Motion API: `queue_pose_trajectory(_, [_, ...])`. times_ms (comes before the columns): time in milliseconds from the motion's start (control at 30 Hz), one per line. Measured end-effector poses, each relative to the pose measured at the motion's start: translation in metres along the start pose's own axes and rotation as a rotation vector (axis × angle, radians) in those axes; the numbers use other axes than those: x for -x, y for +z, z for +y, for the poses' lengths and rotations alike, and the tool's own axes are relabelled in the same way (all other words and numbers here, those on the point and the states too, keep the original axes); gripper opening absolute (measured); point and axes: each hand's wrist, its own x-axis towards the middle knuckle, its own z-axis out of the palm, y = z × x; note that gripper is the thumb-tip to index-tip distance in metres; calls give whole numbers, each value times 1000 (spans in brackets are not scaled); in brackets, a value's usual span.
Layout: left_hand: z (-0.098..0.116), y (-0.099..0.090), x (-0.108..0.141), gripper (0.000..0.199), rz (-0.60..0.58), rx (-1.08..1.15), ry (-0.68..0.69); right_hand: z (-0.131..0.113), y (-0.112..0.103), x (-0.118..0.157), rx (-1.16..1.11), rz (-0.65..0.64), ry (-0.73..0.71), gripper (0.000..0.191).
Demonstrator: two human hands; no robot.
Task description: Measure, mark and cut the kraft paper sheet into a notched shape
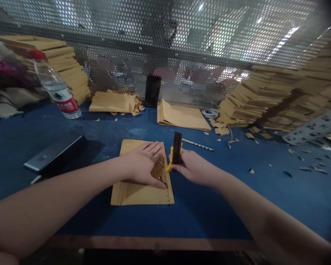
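A brown paper envelope point(138, 195) lies flat on the blue table, with a clear ruler point(165, 197) along its right side. My left hand point(145, 163) is spread over the envelope and presses on the ruler, thumb toward the near end. Just right of the envelope's edge, my right hand point(194, 165) grips a yellow-handled tool point(171, 158) with a dark, flat upright part. Its yellow tip is close to the ruler; whether it touches is unclear. Behind the right hand lies a striped pencil point(198, 144).
A water bottle point(57, 90) and a dark device point(55, 152) stand at left. A phone point(152, 91) leans on the mesh screen point(121, 55). Folded brown paper point(182, 115) lies behind my hands. Paper stacks point(259, 95) rise at both sides, with scraps at right.
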Motion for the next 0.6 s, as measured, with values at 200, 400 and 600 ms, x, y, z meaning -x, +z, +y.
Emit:
queue_pose_trajectory(200, [1, -2, 1, 131, -18, 20, -15, -21, 8, 39, -97, -54, -2, 12])
queue_pose_trajectory(400, [2, -1, 2, 130, -21, -3, -15, -34, 21, 81, -253, -74, -30, 9])
queue_pose_trajectory(600, [-1, 2, 1, 115, 43, -28, -10, -18, 12, 80, -435, 167, 30, 7])
